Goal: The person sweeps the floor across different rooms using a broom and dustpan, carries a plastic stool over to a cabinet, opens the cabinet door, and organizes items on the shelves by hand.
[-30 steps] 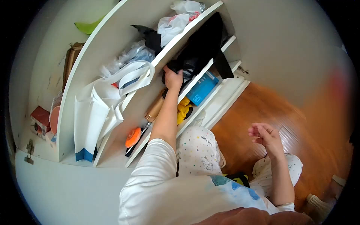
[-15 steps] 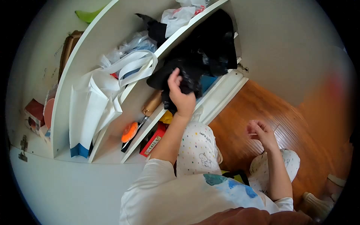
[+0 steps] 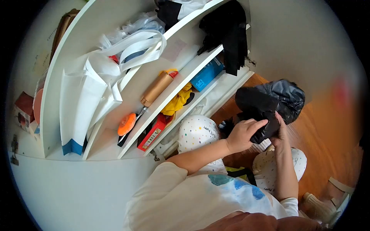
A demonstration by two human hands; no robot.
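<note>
A crumpled black plastic bag (image 3: 285,98) hangs in front of me above the wooden floor, bunched up with a loose end towards my body. My left hand (image 3: 244,134) is closed on its near left edge, some fingers hidden under it. From the right side my right hand (image 3: 282,133) grips the same bag, thumb and fingers pressed against the folds. Another black plastic bag (image 3: 225,29) stays on the cabinet shelf, draped over its edge.
The open white cabinet on the left holds a white paper bag (image 3: 83,107), a copper-coloured cylinder (image 3: 157,89), an orange-headed tool (image 3: 127,124), a blue box (image 3: 207,75), yellow cloth (image 3: 178,101) and a red box (image 3: 153,133). The cabinet door (image 3: 293,42) stands to the right.
The black bag has come off the shelf, moved right and down over the floor with my left hand. My right hand has taken hold too. The cylinder and blue box are now uncovered.
</note>
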